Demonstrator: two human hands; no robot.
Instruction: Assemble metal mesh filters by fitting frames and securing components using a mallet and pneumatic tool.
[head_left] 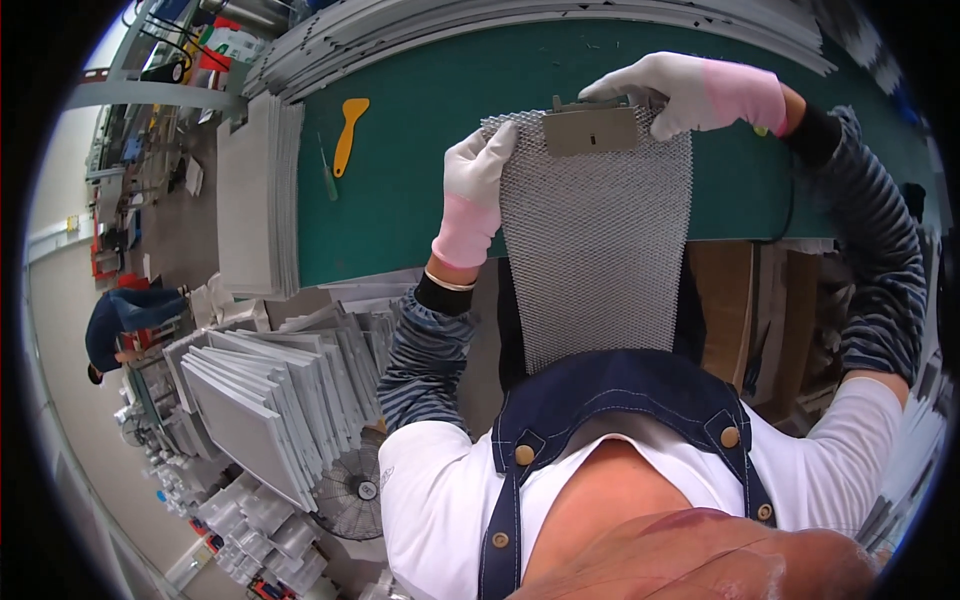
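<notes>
While a person in blue (125, 318) is bending over far off at nine o'clock, grey panels (262, 400) are leaning stacked at seven o'clock and a yellow scraper (349, 133) is lying on the green table (420, 190) at eleven. The left hand (478, 190) is pinching the left edge of the mesh sheet (597, 245), fingers curled shut on it, seemingly keeping it taut. At one o'clock, the right hand (680, 92) is clamping a flat metal plate (590, 130) against the sheet's top, fingers closed.

Scraper (349, 133) left of mesh sheet (597, 260)
</notes>
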